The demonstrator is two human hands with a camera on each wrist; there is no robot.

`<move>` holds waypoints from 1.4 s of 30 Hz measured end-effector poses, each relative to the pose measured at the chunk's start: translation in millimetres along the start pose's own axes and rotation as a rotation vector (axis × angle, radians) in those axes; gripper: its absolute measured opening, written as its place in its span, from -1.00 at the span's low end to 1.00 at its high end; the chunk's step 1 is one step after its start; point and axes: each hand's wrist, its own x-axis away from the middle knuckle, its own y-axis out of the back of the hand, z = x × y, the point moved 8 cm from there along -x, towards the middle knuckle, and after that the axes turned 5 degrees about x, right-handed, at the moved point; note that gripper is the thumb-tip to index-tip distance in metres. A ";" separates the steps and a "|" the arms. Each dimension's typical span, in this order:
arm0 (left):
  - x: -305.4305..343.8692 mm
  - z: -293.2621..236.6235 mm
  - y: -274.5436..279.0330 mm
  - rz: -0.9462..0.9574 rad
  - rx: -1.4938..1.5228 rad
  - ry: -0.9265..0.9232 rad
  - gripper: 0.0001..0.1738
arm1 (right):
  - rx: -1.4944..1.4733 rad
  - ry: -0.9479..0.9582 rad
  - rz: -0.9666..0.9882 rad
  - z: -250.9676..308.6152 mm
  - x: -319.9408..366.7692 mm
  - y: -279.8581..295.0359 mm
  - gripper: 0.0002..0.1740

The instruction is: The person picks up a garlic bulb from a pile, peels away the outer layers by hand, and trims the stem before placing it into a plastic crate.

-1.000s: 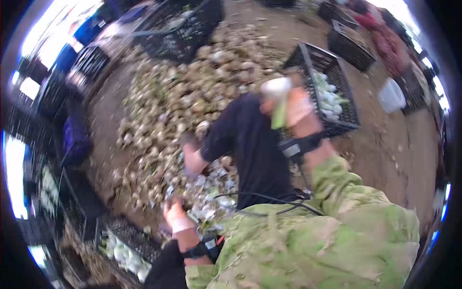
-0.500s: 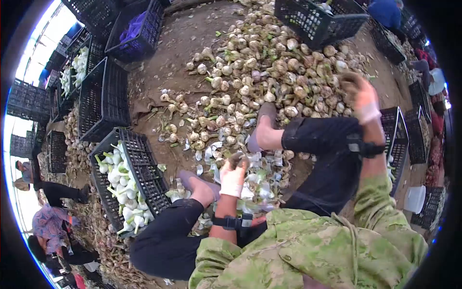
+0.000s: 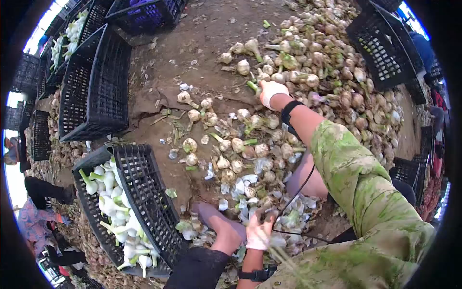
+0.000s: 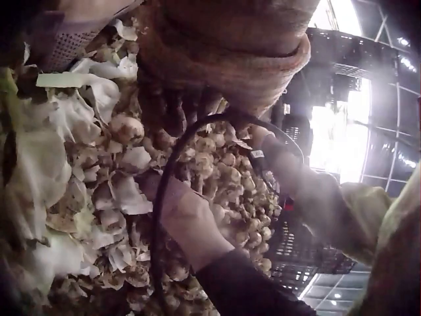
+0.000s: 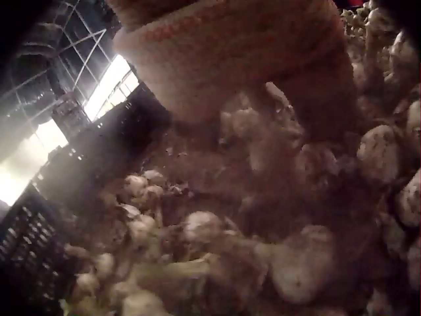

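My right hand (image 3: 274,94), in a white glove with soiled fingers, reaches to the left edge of the heap of garlic bulbs (image 3: 332,72). A garlic stem (image 3: 252,86) with a green cut end pokes out beside its fingers; I cannot tell whether they grip it. In the right wrist view, the glove cuff (image 5: 243,59) hangs over dim, blurred bulbs. My left hand (image 3: 259,230), also gloved, is near my body above peeled skins (image 3: 291,216), its fingers loosely bent and holding nothing. In the left wrist view, its fingers (image 4: 174,112) point down over bulbs and skins.
A black crate (image 3: 149,192) with peeled white garlic (image 3: 115,202) stands at my left, another crate (image 3: 94,86) behind it. A further crate (image 3: 385,43) is at the heap's far right. A black cable (image 3: 298,192) loops past my left hand. Another person (image 3: 41,226) is at far left.
The right hand held a white garlic bulb near the right crate, then appeared without it, and has now moved left to the heap. The left hand stays low near the body. The view has turned.
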 end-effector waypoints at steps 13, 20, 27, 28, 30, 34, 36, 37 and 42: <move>40.7 -68.3 -60.1 0.058 -0.882 -0.714 -0.32 | -1.493 0.406 0.502 33.0 291.3 -40.7 -0.33; 117.2 -38.1 -86.5 0.343 -0.458 -0.664 -0.13 | -1.749 0.482 0.437 7.4 396.4 -30.0 -0.36; 220.4 -39.9 -137.6 0.137 -1.537 -1.472 -0.16 | -1.590 0.396 0.214 3.8 421.9 -9.2 -0.76; 221.9 -40.5 -135.6 0.144 -1.557 -1.471 -0.16 | -1.553 0.389 0.263 5.9 432.9 0.0 -0.77; 223.6 -40.9 -135.1 0.135 -1.621 -1.406 -0.16 | -1.511 0.374 0.337 4.7 432.2 -4.0 -0.77; 234.7 -39.2 -155.1 0.169 -1.908 -1.571 -0.27 | -1.781 0.422 0.540 8.1 433.4 -18.0 -0.68; 243.0 -38.2 -163.5 0.231 -1.950 -1.566 -0.29 | -1.946 0.504 0.620 10.0 441.6 -12.7 -0.68; 247.1 -35.6 -170.0 0.292 -1.990 -1.562 -0.31 | -1.950 0.504 0.620 6.1 442.4 -12.4 -0.68; 190.3 -49.0 -106.7 0.372 -0.980 -0.604 -0.47 | -1.138 0.776 0.057 -4.2 457.7 20.1 -0.71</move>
